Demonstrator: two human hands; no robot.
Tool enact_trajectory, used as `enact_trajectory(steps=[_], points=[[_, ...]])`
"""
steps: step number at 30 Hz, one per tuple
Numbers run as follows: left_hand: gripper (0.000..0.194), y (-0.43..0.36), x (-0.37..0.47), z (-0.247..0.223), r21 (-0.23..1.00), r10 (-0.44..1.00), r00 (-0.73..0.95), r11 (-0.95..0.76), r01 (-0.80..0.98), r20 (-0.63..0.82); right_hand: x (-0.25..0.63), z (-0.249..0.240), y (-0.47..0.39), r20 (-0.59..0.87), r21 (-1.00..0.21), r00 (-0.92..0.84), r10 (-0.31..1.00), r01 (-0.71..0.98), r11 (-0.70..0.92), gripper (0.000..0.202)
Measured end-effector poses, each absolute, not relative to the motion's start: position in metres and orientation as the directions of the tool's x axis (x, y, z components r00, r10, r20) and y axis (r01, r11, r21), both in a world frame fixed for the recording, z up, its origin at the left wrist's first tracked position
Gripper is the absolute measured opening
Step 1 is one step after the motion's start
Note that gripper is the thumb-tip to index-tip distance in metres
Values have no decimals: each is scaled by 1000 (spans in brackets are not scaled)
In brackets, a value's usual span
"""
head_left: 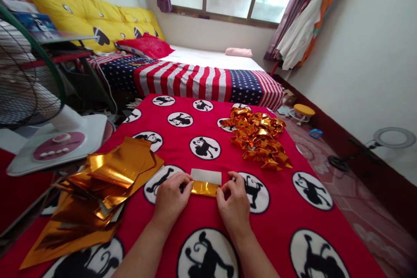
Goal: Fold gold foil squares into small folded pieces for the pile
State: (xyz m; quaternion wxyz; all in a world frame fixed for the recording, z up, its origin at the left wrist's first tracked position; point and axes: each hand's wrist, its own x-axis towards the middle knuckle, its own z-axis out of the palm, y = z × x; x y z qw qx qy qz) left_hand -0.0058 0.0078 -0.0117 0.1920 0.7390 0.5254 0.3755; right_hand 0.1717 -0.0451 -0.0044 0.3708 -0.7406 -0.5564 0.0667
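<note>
A sheet of foil paper (205,188) lies on the red cloth, its lower part folded up into a shiny gold band and its pale backing showing above. My left hand (174,195) pinches the left end of the band between thumb and fingers. At the right end, my right hand (233,197) has its thumb on the band's edge, with the fingers curled in. Flat gold sheets (120,167) are heaped in a loose stack to the left. Several folded gold pieces (260,132) form a pile at the back right.
The red cloth (273,239) with monkey prints covers the work surface. A fan (61,139) stands at the left edge. Behind is a bed (195,80) with a striped and starred cover. A yellow stool (304,110) and a ring light (394,137) are at the right.
</note>
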Motion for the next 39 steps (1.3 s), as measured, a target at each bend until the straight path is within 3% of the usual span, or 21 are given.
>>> enact_trajectory(steps=[13, 18, 26, 31, 35, 39], points=[[16, 8, -4, -12, 688, 927, 172, -365, 628, 334, 173, 2, -44, 270, -616, 351, 897, 779, -120, 4], [2, 7, -4, -11, 673, 947, 141, -305, 674, 287, 174, 2, -45, 252, -638, 324, 912, 764, -95, 9], [23, 3, 0, -4, 611, 926, 258, -375, 697, 275, 176, -4, -44, 286, -660, 336, 898, 748, -69, 14], [14, 1, 12, 6, 540, 956, 176, -278, 795, 233, 175, -5, -45, 292, -661, 331, 897, 748, -61, 13], [24, -1, 22, 11, 499, 974, 107, -196, 844, 201, 176, -7, -45, 304, -669, 328, 894, 742, -45, 12], [22, -4, 24, 6, 480, 966, 94, -204, 853, 242, 178, -4, -46, 378, -658, 304, 874, 753, 23, 13]])
